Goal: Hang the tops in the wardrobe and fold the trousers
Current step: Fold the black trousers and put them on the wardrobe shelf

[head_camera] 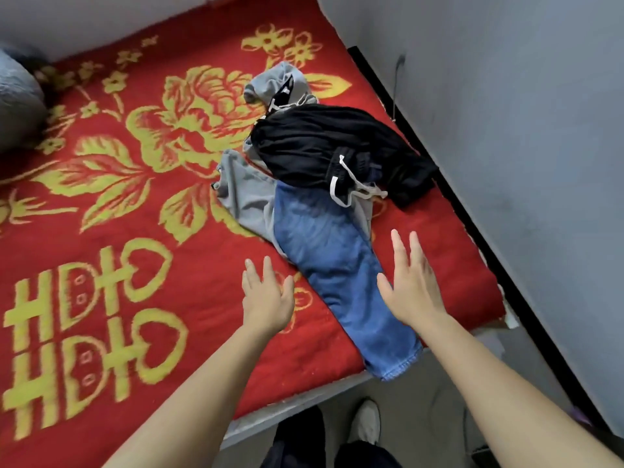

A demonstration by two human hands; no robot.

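Awaiting folding: jeans (337,265), flat; black garment (324,143), grey garment (243,194) heaped beyond jeans; your left hand (266,295), right hand (408,285) beside jeans, outspread, empty

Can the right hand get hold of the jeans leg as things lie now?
Probably yes. The right hand is open at the edge of the jeans, whose near leg lies uncovered on the blanket; only their far end is buried under the black trousers.
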